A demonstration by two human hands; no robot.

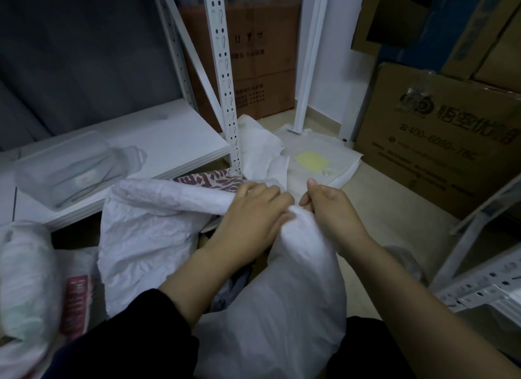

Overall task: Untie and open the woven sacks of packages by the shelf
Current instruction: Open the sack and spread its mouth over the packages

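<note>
- Sack (284,291), white, woven and crinkled, stands on the floor beside the metal shelf (158,144).
- Left hand (253,209) and right hand (328,202) both pinch its bunched top.

Single head-worn wide-angle view, looking forward and steeply down from close above the person's forearms. The left hand (253,209) and right hand (327,206) meet near frame centre; the floor (375,198) and shelf (174,144) lie beyond. Straight edges bow toward the margins.
</note>
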